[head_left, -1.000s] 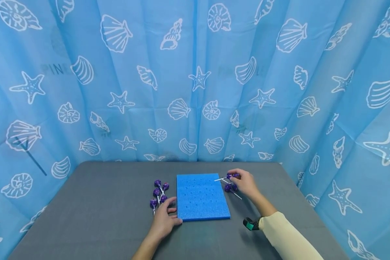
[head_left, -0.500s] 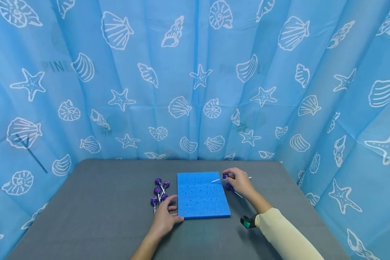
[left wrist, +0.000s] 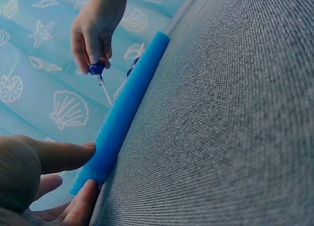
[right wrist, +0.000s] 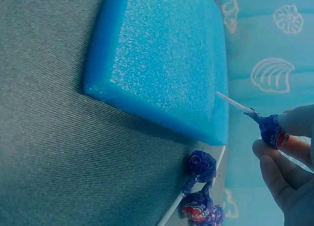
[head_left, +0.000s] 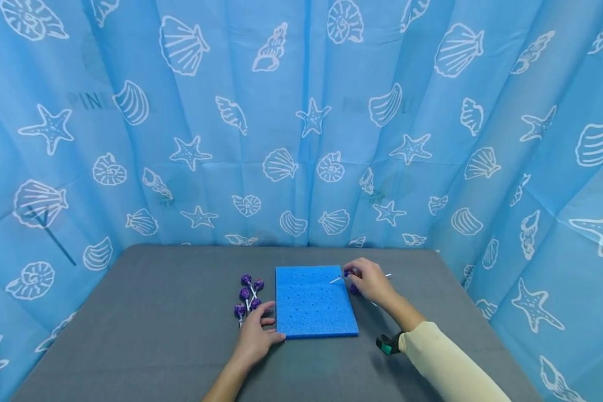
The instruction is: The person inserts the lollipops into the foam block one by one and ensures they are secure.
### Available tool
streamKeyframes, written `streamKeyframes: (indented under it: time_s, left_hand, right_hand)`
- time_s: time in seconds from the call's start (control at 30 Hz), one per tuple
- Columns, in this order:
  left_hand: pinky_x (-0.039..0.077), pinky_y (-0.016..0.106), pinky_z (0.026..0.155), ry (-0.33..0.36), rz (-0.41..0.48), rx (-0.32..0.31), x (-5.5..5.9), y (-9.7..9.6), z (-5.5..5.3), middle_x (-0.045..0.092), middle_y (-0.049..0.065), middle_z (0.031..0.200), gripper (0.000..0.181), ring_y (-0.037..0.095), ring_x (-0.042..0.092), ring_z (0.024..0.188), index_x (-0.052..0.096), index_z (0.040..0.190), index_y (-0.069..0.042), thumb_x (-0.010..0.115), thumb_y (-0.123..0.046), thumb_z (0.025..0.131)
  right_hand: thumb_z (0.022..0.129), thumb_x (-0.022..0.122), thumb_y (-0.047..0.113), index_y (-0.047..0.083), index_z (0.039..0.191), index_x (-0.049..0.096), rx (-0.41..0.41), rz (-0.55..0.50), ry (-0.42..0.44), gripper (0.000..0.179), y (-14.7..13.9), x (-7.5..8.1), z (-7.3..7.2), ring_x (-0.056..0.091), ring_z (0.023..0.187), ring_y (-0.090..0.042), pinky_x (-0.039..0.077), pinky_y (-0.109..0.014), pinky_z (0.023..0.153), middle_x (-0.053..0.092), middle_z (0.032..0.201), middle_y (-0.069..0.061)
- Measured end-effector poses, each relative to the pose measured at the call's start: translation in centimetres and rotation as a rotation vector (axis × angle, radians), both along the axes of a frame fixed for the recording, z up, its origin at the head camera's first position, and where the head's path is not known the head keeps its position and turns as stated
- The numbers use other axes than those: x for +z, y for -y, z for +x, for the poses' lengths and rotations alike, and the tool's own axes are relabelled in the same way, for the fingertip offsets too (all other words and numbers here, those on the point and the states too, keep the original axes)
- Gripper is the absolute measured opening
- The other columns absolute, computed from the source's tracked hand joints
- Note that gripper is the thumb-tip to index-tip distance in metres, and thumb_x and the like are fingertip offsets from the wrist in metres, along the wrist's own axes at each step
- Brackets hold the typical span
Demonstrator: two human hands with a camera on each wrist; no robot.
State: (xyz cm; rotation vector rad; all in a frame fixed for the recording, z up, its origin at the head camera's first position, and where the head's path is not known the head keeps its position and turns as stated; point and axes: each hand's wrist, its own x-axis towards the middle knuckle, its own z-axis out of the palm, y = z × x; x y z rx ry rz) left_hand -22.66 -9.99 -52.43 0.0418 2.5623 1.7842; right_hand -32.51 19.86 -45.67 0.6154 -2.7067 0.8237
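Observation:
A flat blue foam block (head_left: 311, 310) with rows of small holes lies on the grey table. My left hand (head_left: 253, 338) is at its near left corner, extended fingers and thumb touching the edge. Over the far right part, my right hand (head_left: 374, 282) pinches a lollipop by its purple wrapped head (right wrist: 272, 132). Its white stick (right wrist: 233, 102) slants down toward the foam's top; I cannot tell whether the tip touches. More purple lollipops (right wrist: 201, 164) lie beside the block's right edge, partly hidden by my right hand in the head view.
Several purple lollipops (head_left: 244, 293) lie in a loose group left of the block, just beyond my left hand. A dark band (head_left: 388, 344) hangs at the right wrist by a pale sleeve (head_left: 447, 363). Behind the table hangs a blue shell-print curtain (head_left: 301, 139).
My right hand has moved a little left with its lollipop, bringing the stick farther over the foam, then nearly stopped. My left hand stays at the block's corner.

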Motion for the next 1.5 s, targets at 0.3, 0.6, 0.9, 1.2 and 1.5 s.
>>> streamKeyframes:
  time_s: [0.3,0.6,0.9,1.2,1.5]
  left_hand:
    - [0.057,0.037,0.074,-0.005,-0.005,0.011,0.3,0.0,0.1,0.055,0.023,0.122,0.073,0.029,0.065,0.097,0.051,0.136,-0.005,0.083,0.001,0.071]
    - [0.056,0.037,0.074,0.013,-0.013,0.016,0.3,0.0,0.1,0.056,0.020,0.120,0.071,0.028,0.064,0.099,0.053,0.135,-0.006,0.083,-0.001,0.071]
    - [0.057,0.036,0.074,0.020,-0.010,0.029,0.2,-0.1,0.1,0.056,0.021,0.121,0.069,0.027,0.065,0.097,0.054,0.133,-0.006,0.082,0.000,0.071]
    - [0.057,0.037,0.074,0.027,-0.013,0.027,0.2,-0.2,0.1,0.056,0.021,0.120,0.067,0.026,0.065,0.096,0.055,0.132,-0.006,0.083,0.000,0.072]
    - [0.056,0.038,0.076,0.040,0.007,0.012,0.2,0.0,0.1,0.060,0.019,0.117,0.066,0.026,0.067,0.095,0.055,0.133,-0.005,0.082,-0.001,0.073]
  right_hand:
    - [0.089,0.067,0.001,0.003,0.103,0.071,0.040,0.056,-0.032,0.015,1.0,0.8,-0.2,0.061,0.090,-0.023,0.052,-0.043,0.078,0.066,0.100,-0.006]
    - [0.090,0.067,0.003,0.006,0.103,0.071,0.027,0.061,-0.012,0.014,1.9,1.2,-1.0,0.062,0.088,-0.022,0.052,-0.042,0.076,0.066,0.098,-0.005]
    - [0.090,0.068,0.005,0.006,0.106,0.070,0.024,0.007,0.051,0.016,2.6,0.7,-1.9,0.062,0.088,-0.020,0.053,-0.039,0.075,0.065,0.097,-0.003]
    - [0.091,0.068,0.009,0.006,0.112,0.068,-0.020,-0.107,0.108,0.021,2.8,-0.5,-2.5,0.063,0.085,-0.018,0.052,-0.034,0.068,0.066,0.100,-0.004]
    - [0.089,0.071,0.008,0.008,0.112,0.068,-0.036,-0.218,0.098,0.023,3.0,-1.3,-2.3,0.063,0.082,-0.018,0.051,-0.033,0.067,0.067,0.101,-0.005]
